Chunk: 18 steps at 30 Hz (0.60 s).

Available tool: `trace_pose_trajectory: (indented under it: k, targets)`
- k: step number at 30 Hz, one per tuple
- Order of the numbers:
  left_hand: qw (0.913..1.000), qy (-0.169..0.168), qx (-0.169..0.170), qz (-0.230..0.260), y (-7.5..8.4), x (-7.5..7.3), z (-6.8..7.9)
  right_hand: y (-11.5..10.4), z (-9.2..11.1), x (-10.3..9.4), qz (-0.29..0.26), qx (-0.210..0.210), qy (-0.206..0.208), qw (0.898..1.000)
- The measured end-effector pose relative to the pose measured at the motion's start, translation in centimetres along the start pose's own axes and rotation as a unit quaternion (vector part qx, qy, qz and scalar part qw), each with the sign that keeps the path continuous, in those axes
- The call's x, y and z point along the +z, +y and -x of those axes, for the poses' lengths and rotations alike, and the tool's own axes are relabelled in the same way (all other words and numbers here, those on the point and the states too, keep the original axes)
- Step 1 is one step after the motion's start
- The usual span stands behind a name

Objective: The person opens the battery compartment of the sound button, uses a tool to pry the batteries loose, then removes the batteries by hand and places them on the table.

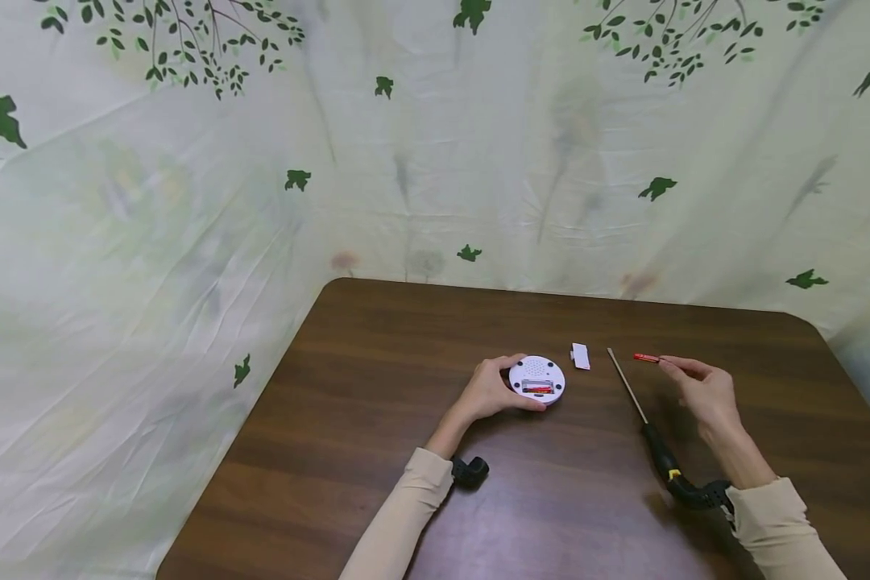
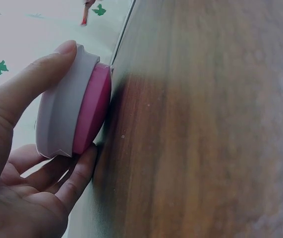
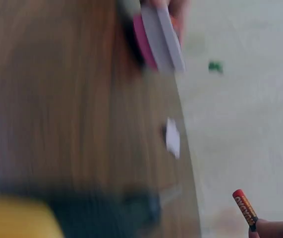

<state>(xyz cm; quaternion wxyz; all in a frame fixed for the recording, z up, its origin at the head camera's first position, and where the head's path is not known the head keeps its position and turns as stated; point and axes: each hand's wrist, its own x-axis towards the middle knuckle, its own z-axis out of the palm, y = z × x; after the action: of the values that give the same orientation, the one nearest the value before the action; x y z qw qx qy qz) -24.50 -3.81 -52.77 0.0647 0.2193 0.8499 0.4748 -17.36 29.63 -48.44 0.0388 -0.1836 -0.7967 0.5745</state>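
My left hand (image 1: 495, 390) grips a round white device (image 1: 536, 369) by its sides, thumb on one edge and fingers on the other. Its uncovered battery compartment faces up, and a red battery (image 1: 540, 390) lies inside. In the left wrist view the device's pink lower part (image 2: 92, 111) shows close over the table. Off to the right, my right hand (image 1: 709, 395) pinches another red battery (image 1: 647, 358) by one end between thumb and fingers, above the table. The right wrist view shows dark lettering on this battery (image 3: 245, 208).
A small white battery cover (image 1: 580, 356) lies on the brown table (image 1: 377, 346) just right of the device. Between it and my right hand lies a screwdriver (image 1: 652, 443) with a black and yellow handle, its shaft pointing away. A leaf-patterned cloth (image 1: 435, 201) hangs behind the table.
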Motion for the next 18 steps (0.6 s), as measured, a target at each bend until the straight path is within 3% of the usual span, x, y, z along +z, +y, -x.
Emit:
trace_pose_trajectory:
  k: [4, 9, 18]
  targets:
    - [1.0, 0.001, 0.0, 0.003, 0.0, 0.0, 0.0, 1.0, -1.3, -2.8, 0.006, 0.039, 0.036, 0.999]
    - [0.9999, 0.002, -0.002, 0.015, -0.3, -0.2, 0.0, 1.8, -3.1, -4.0, 0.084, 0.076, 0.066, 0.991]
    - [1.0, -0.001, 0.003, -0.002, 0.1, -0.1, 0.0, 2.4, -4.6, -3.5, 0.167, 0.045, 0.049, 0.984]
